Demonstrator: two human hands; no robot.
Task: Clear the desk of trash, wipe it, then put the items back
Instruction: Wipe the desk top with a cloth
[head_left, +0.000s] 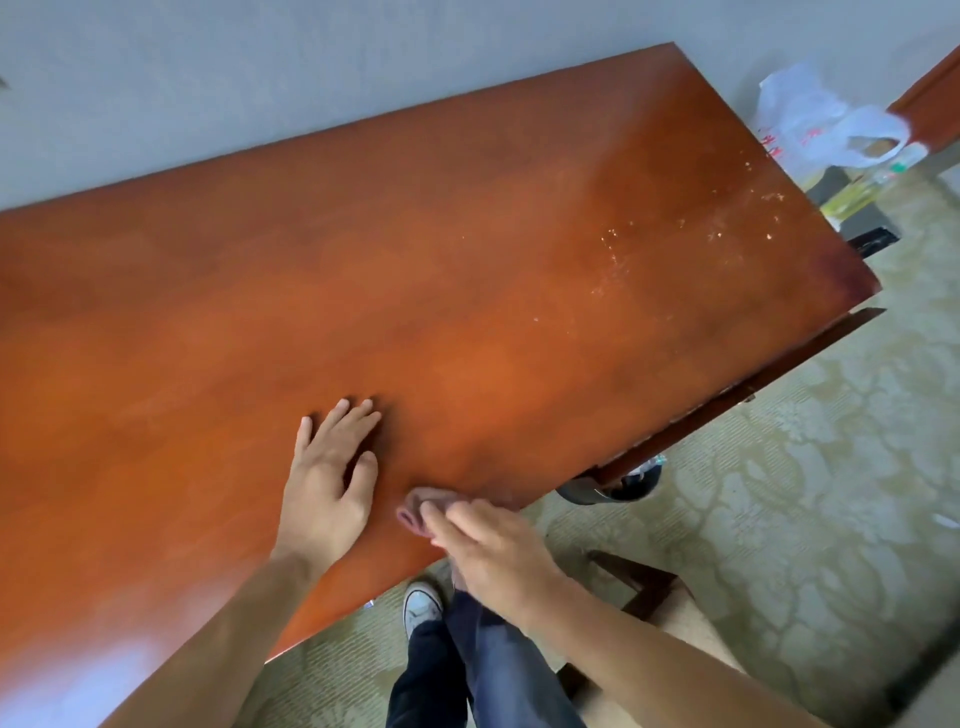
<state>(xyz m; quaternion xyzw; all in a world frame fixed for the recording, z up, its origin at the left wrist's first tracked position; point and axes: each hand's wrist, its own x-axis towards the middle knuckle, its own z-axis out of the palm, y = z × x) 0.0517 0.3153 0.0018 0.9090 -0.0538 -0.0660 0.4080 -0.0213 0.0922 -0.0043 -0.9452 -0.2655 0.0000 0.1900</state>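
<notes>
While wiping is under way, head view: bench (363, 270), red-brown top, carries no items. Left hand (324, 478), fingers spread, rests flat near the 6 o'clock edge. Right hand (488, 551) pinches a pinkish cloth (415, 512) against that edge, just beside the left. Crumbs (623, 254) scattered toward 2 o'clock, unwiped. Plastic bag (826, 124) beyond the bench's 2 o'clock end. Next move, by judgement: carry the cloth across to the crumbs.

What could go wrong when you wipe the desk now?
1. The crumbs lie far from the cloth in the right hand, so they might get missed.
2. Wiped toward the desk edge, they could fall onto the carpet.
3. The left hand rests flat on the wood and may leave marks.
</notes>
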